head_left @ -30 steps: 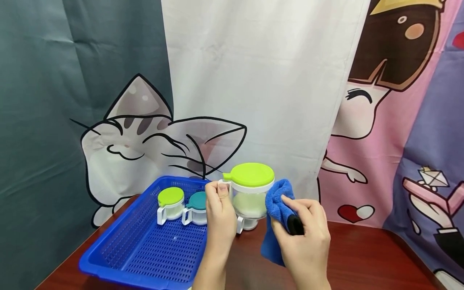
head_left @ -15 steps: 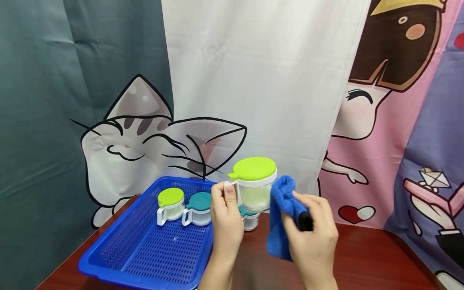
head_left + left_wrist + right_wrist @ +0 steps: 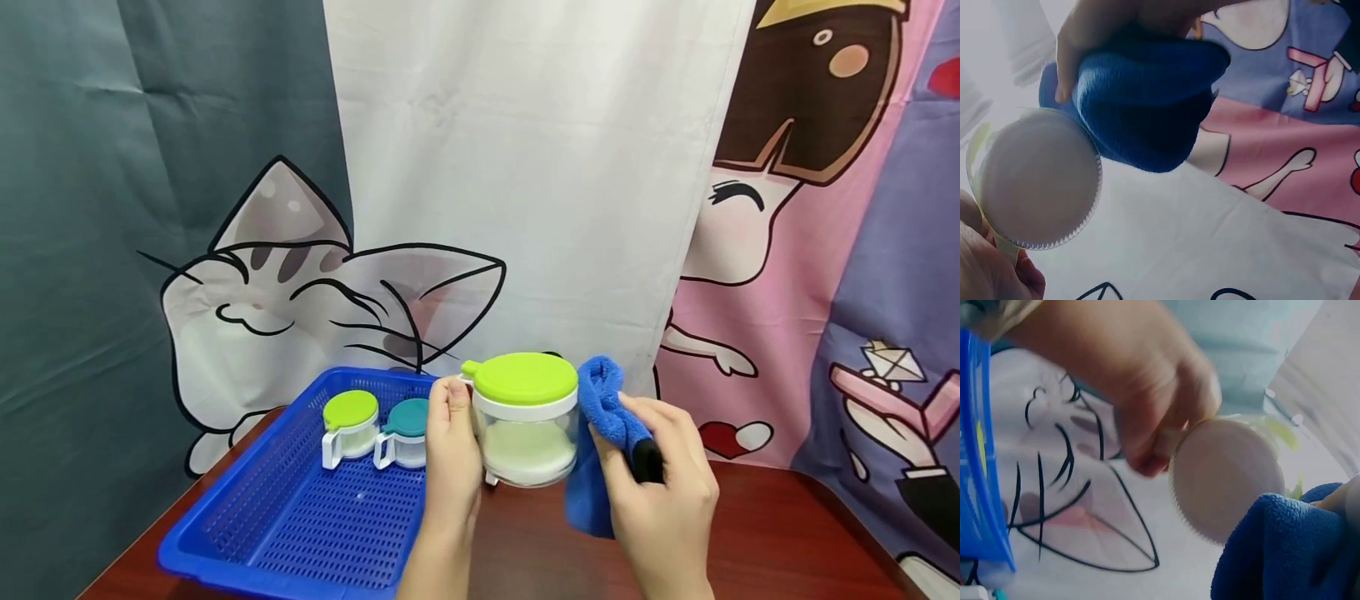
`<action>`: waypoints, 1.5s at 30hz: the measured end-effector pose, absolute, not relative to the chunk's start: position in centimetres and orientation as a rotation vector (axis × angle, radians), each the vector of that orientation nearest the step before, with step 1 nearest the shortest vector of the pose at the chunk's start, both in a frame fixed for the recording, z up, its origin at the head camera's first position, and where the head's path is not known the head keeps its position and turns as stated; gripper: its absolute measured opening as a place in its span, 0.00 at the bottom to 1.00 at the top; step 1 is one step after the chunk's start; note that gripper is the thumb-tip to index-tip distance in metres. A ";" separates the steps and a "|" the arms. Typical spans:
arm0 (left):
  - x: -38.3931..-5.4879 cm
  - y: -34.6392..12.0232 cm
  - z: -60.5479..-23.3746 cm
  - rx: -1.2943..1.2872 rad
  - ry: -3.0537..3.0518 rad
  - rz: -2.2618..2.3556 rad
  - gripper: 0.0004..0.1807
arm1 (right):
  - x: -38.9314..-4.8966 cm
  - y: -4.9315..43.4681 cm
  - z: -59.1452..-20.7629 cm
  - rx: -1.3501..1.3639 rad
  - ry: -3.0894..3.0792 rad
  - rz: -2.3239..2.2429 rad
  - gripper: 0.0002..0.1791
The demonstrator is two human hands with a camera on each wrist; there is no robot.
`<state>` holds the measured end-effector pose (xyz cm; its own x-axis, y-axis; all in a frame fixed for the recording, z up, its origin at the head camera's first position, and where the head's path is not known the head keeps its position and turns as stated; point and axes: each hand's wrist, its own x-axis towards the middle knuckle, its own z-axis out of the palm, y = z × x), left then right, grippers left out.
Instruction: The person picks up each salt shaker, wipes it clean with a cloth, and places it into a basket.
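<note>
In the head view a clear seasoning jar [image 3: 525,446] with a lime-green lid and pale contents is held up above the table. My left hand [image 3: 453,442] grips its handle, thumb on top. To the right of it, my right hand [image 3: 663,479] pinches a folded blue cloth [image 3: 592,492] with a black edge. The cloth is close beside the jar's right wall, its lower end hanging down. From below, the left wrist view shows the round jar base [image 3: 1041,181] and the cloth [image 3: 1147,106]. In the right wrist view the cloth [image 3: 1291,550] overlaps the jar's edge.
A blue perforated basket [image 3: 322,525] stands on the left of the reddish-brown table [image 3: 787,517]. Inside are a small green-lidded jar [image 3: 351,410] and a teal-lidded jar [image 3: 407,418]. Behind the held jar, another jar is almost hidden. A printed curtain [image 3: 525,167] hangs behind the table.
The held jar rose slightly, then came lower and nearer, and looks larger. The right hand with the cloth has shifted right. The teal-lidded jar behind has become mostly hidden.
</note>
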<state>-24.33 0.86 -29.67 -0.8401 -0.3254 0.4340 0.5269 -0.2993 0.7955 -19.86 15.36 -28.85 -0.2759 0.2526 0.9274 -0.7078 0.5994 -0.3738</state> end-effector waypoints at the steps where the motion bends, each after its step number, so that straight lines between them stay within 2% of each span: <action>1: -24.4 0.6 -29.6 -0.245 -1.419 -2.183 0.13 | -19.7 15.2 -28.8 0.419 -1.586 0.966 0.23; 12: -24.8 -0.4 -29.8 -0.231 -1.367 -2.157 0.13 | -18.5 14.2 -28.8 0.463 -1.628 0.950 0.26; 15: -24.8 -0.3 -29.7 -0.231 -1.361 -2.128 0.14 | -18.2 13.9 -28.8 0.480 -1.620 0.961 0.23; 19: -24.7 0.2 -29.8 -0.258 -1.371 -2.068 0.14 | -18.4 12.9 -29.1 0.586 -1.544 0.937 0.14; 24: -24.3 1.7 -30.0 -0.343 -1.359 -2.113 0.15 | -19.1 11.6 -29.6 0.694 -1.508 0.837 0.19; 28: -23.9 2.7 -30.1 -0.423 -1.277 -2.238 0.15 | -19.3 11.5 -29.9 0.651 -1.562 0.826 0.20; 32: -23.7 2.8 -30.2 -0.412 -1.331 -2.177 0.14 | -19.4 12.1 -29.9 0.594 -1.605 0.857 0.21; 36: -23.8 2.6 -30.1 -0.410 -1.375 -2.094 0.14 | -19.2 12.8 -29.7 0.576 -1.615 0.909 0.15; 40: -23.8 2.5 -30.1 -0.428 -1.340 -2.116 0.15 | -19.0 13.4 -29.4 0.572 -1.616 0.946 0.20; 45: -23.8 2.2 -30.0 -0.402 -1.305 -2.148 0.15 | -18.9 14.1 -28.9 0.549 -1.590 0.981 0.15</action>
